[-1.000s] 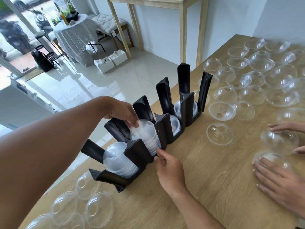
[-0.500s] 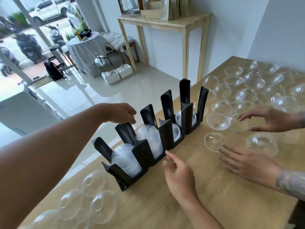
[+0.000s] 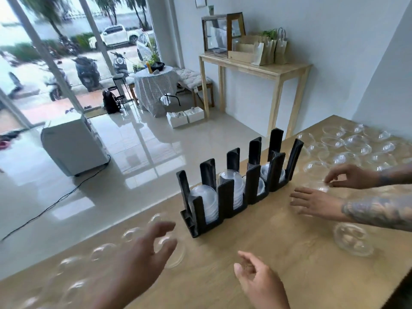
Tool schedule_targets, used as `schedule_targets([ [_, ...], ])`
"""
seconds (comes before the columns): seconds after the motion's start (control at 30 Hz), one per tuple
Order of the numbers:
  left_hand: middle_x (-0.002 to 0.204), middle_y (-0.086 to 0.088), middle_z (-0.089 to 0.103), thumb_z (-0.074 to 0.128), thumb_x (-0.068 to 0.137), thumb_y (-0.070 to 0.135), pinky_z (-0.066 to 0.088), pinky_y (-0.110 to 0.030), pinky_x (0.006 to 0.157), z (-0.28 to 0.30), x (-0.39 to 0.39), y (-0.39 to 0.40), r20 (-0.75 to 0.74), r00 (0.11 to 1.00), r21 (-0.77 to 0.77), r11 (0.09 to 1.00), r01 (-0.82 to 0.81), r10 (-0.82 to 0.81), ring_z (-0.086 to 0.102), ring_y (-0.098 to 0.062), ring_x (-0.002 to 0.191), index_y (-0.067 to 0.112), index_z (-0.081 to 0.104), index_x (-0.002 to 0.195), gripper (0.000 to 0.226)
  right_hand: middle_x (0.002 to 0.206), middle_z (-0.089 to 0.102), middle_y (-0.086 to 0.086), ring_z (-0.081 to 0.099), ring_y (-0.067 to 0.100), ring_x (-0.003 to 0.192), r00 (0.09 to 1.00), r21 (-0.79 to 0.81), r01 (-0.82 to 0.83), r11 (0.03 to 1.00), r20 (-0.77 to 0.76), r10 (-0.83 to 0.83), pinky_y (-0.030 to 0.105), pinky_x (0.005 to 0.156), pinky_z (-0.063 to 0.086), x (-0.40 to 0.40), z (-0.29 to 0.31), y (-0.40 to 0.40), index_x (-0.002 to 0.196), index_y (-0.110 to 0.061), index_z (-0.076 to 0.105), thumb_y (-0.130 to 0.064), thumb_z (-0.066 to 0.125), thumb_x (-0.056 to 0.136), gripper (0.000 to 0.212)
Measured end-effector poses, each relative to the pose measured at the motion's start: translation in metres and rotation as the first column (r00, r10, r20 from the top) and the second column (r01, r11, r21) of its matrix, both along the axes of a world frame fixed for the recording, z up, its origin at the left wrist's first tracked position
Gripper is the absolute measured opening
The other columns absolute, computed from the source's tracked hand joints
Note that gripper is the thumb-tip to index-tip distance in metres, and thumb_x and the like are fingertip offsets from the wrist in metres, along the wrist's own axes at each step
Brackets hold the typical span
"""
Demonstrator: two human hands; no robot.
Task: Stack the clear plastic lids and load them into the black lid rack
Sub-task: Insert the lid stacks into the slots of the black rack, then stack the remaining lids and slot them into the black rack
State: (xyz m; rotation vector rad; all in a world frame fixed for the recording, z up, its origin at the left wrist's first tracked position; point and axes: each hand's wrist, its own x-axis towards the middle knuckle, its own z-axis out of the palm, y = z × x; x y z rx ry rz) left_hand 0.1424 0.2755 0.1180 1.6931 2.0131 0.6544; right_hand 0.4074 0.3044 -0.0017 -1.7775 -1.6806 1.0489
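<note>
black slotted plastic lid rack (image 3: 240, 186) mid-tabletop, four slots part-filled | clear domed plastic lids (image 3: 347, 148) loose far right and near left | left hand (image 3: 142, 257) fingers spread, empty | right hand (image 3: 256, 279) loosely curled, empty | much left

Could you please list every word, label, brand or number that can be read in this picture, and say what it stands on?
None can be read.
Framed picture on the wall: cut off by the frame edge, nothing legible.
White appliance on the floor: marks on its side too blurred to read.
Paper bags on the side table: no print visible.
Black rack and clear lids: no lettering visible.
</note>
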Motion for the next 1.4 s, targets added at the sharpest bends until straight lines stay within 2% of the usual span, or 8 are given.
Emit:
schedule_targets([
  [0.07, 0.111, 0.028, 0.066, 0.075, 0.089, 0.036, 0.048, -0.033, 0.102, -0.036, -0.003, -0.037, 0.014, 0.998, -0.06, 0.997, -0.057, 0.058, 0.063, 0.005, 0.107, 0.039, 0.066, 0.119, 0.031, 0.124, 0.056, -0.022, 0.061, 0.005, 0.113, 0.978, -0.033, -0.15, 0.988, 0.144, 0.154, 0.019, 0.088, 0.045, -0.019, -0.001, -0.012, 0.131, -0.054, 0.057, -0.054, 0.061, 0.094, 0.037],
  [0.13, 0.116, 0.016, 0.067, 0.078, 0.088, 0.029, 0.046, -0.026, 0.103, -0.072, -0.01, -0.068, 0.077, 0.99, -0.158, 0.982, -0.103, 0.116, 0.064, -0.006, 0.113, 0.026, 0.066, 0.122, 0.036, 0.137, 0.049, -0.025, 0.056, 0.007, 0.123, 0.936, -0.061, -0.268, 0.962, 0.219, 0.275, 0.022, 0.095, 0.043, -0.042, -0.001, -0.022, 0.138, -0.054, 0.051, -0.059, 0.053, 0.096, 0.043],
  [0.23, 0.128, 0.016, 0.062, 0.075, 0.089, 0.038, 0.036, -0.007, 0.095, -0.113, -0.023, -0.109, 0.04, 0.982, -0.277, 0.946, -0.169, 0.187, 0.057, -0.003, 0.12, 0.027, 0.059, 0.133, 0.048, 0.146, 0.045, -0.023, 0.047, 0.009, 0.133, 0.869, -0.081, -0.389, 0.917, 0.297, 0.395, 0.026, 0.105, 0.041, -0.075, -0.007, -0.037, 0.145, -0.048, 0.046, -0.06, 0.049, 0.097, 0.05],
  [0.37, 0.136, 0.015, 0.053, 0.064, 0.093, 0.05, 0.03, -0.008, 0.103, -0.137, -0.05, -0.15, -0.038, 0.98, -0.358, 0.913, -0.194, 0.193, 0.048, -0.001, 0.131, 0.027, 0.047, 0.146, 0.061, 0.149, 0.045, -0.02, 0.041, 0.009, 0.139, 0.781, -0.115, -0.493, 0.862, 0.378, 0.497, 0.028, 0.107, 0.04, -0.114, -0.014, -0.055, 0.148, -0.046, 0.044, -0.062, 0.048, 0.095, 0.056],
  [0.53, 0.148, 0.012, 0.045, 0.053, 0.096, 0.054, 0.038, -0.031, 0.111, -0.139, -0.083, -0.177, -0.124, 0.984, -0.411, 0.897, -0.166, 0.125, 0.046, -0.01, 0.137, 0.03, 0.043, 0.142, 0.053, 0.151, 0.045, -0.016, 0.039, 0.013, 0.141, 0.68, -0.122, -0.572, 0.811, 0.482, 0.553, 0.032, 0.109, 0.04, -0.147, -0.017, -0.065, 0.15, -0.041, 0.043, -0.06, 0.049, 0.096, 0.057],
  [0.73, 0.146, 0.002, 0.047, 0.049, 0.099, 0.048, 0.039, -0.038, 0.108, -0.123, -0.107, -0.176, -0.263, 0.964, -0.411, 0.899, -0.152, 0.043, 0.048, -0.023, 0.133, 0.023, 0.043, 0.144, 0.052, 0.153, 0.046, -0.011, 0.041, 0.017, 0.141, 0.584, -0.13, -0.609, 0.782, 0.593, 0.554, 0.035, 0.111, 0.037, -0.171, -0.003, -0.05, 0.153, -0.038, 0.042, -0.058, 0.051, 0.097, 0.06],
  [1.0, 0.147, 0.001, 0.048, 0.053, 0.098, 0.047, 0.042, -0.039, 0.106, -0.1, -0.109, -0.143, -0.316, 0.949, -0.371, 0.921, -0.117, -0.006, 0.049, -0.025, 0.134, 0.022, 0.043, 0.146, 0.055, 0.148, 0.05, -0.002, 0.045, 0.024, 0.138, 0.513, -0.103, -0.627, 0.772, 0.691, 0.509, 0.041, 0.112, 0.041, -0.181, 0.024, -0.003, 0.154, -0.033, 0.04, -0.052, 0.06, 0.096, 0.064],
  [1.4, 0.139, 0.007, 0.052, 0.063, 0.089, 0.052, 0.041, -0.035, 0.1, -0.116, -0.072, -0.129, -0.332, 0.941, -0.359, 0.913, -0.196, 0.072, 0.047, -0.02, 0.129, 0.028, 0.048, 0.138, 0.057, 0.158, 0.035, 0.001, 0.037, 0.025, 0.144, 0.46, -0.138, -0.738, 0.66, 0.613, 0.643, 0.043, 0.108, 0.045, -0.205, 0.003, 0.059, 0.157, -0.031, 0.03, -0.054, 0.077, 0.083, 0.09],
])
